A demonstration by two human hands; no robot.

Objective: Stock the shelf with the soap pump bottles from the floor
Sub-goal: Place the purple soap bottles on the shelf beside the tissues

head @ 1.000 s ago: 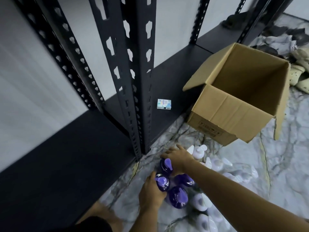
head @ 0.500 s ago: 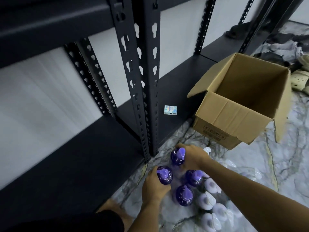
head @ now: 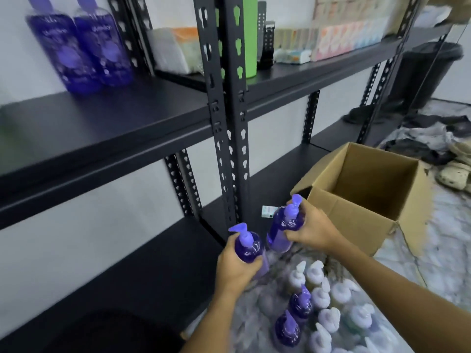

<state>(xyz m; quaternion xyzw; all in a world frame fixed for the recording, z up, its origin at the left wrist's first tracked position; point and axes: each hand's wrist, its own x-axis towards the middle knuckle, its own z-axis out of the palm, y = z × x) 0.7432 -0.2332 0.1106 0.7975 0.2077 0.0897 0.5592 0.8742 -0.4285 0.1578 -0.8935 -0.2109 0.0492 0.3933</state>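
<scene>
My left hand (head: 235,267) grips a purple soap pump bottle (head: 248,244) by its shoulder, lifted off the floor. To its right, my right hand (head: 309,229) grips a second purple pump bottle (head: 285,225), held a little higher and tilted. Both bottles hang in front of the black shelf upright (head: 229,123). On the marble floor below stand two more purple bottles (head: 293,317) among several white pump bottles (head: 323,299). Two purple bottles (head: 81,47) stand on the middle shelf board (head: 107,118) at the upper left.
An open, empty cardboard box (head: 369,200) sits on the floor to the right. A small printed packet (head: 269,212) lies on the bottom shelf (head: 142,271). A green bottle (head: 248,34), tissue packs and boxes fill the right shelf. Clothes and shoes lie at far right.
Both hands have lifted their purple bottles up off the floor cluster. The camera has tilted upward, bringing the middle shelf and its stocked bottles into view.
</scene>
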